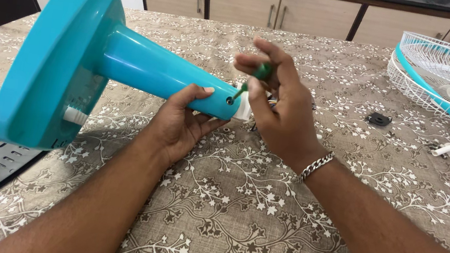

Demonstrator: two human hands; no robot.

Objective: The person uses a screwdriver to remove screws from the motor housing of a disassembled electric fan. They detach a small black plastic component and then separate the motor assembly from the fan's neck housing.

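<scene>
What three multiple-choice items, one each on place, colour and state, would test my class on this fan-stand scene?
1. Where is the wire fan guard?
A. far right of the table
B. on the floor
C. under the stand

2. What colour is the fan stand?
A. red
B. teal
C. white

3. How is the stand held?
A. upright
B. tipped on its side
C. hanging

Answers: A, it lies at the table's right edge; B, base and neck are teal; B, the left hand props its neck while the right hand holds a green screwdriver to it.
</scene>
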